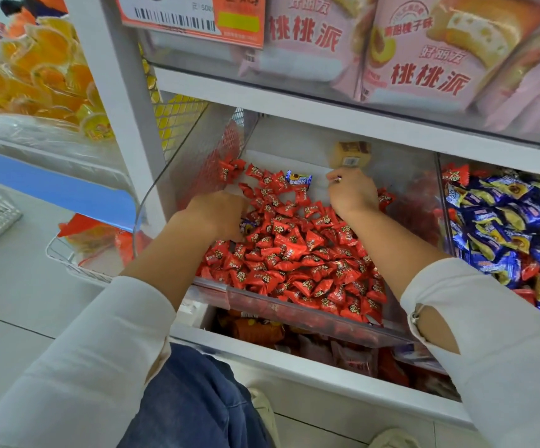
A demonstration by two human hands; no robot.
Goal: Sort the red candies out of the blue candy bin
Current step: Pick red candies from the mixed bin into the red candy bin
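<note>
— Fingers [230,227] of the left hand [220,215] were curled down into the red candies [294,253], and what they pinched could not be told. How were the other ones?

— On the right hand [354,192] they were bent too, near the back of the clear bin [294,305], perhaps closed on something small; this also was not sure.

— Where was the blue bin?

— Just to the right, behind a clear divider [441,202], lay the blue candies [504,227], with some red pieces between them, one [455,174] at the top edge. One blue candy [298,179] lay among the red ones.

— How should the person have done this step well?

— Probably by taking one wrapper at a time by its twisted end, so that neighbours did not slide over the divider.

— And the room?

— It looked like a shop. White shelves [294,108] carried pink cake packs [423,59] above; orange jelly cups [42,76] were at the left, and a white wire basket [68,263] stood low on the floor side. No surface was seen.
</note>
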